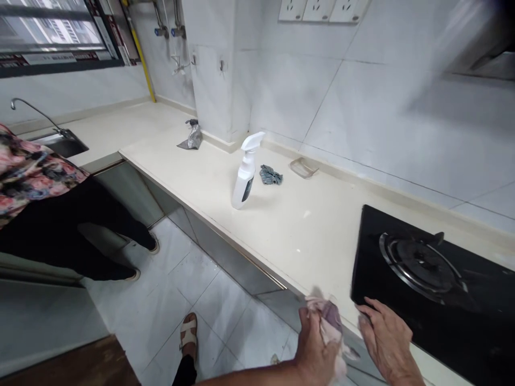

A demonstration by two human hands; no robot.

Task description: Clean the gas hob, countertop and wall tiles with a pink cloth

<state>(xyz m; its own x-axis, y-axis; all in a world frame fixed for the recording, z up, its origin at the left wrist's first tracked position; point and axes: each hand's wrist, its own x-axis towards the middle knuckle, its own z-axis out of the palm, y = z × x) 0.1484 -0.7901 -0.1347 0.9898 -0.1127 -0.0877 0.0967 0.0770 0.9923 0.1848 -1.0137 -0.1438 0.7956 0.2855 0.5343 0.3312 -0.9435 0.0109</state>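
While the left hand (pixel 316 346) closes around a crumpled pale-pink and mauve cloth (pixel 330 316) at the front edge of the cream surface (pixel 314 230), the right hand (pixel 386 336) is just beside it, empty, fingers loosely bent at the near corner of the black stove (pixel 462 316); whether those fingertips press down, you can't quite tell. Up the surface we go, and there's the white spray bottle (pixel 243 185) standing upright, well apart from both hands, with a bunched blue-grey rag (pixel 271 175) just beside it and a small clear tray (pixel 302 168) near the wall. Farther along, a crumpled silvery-grey piece (pixel 194 138) lies by the pillar, and over on the left, a person in a floral top (pixel 36 179) stands next to the sink (pixel 66 146).
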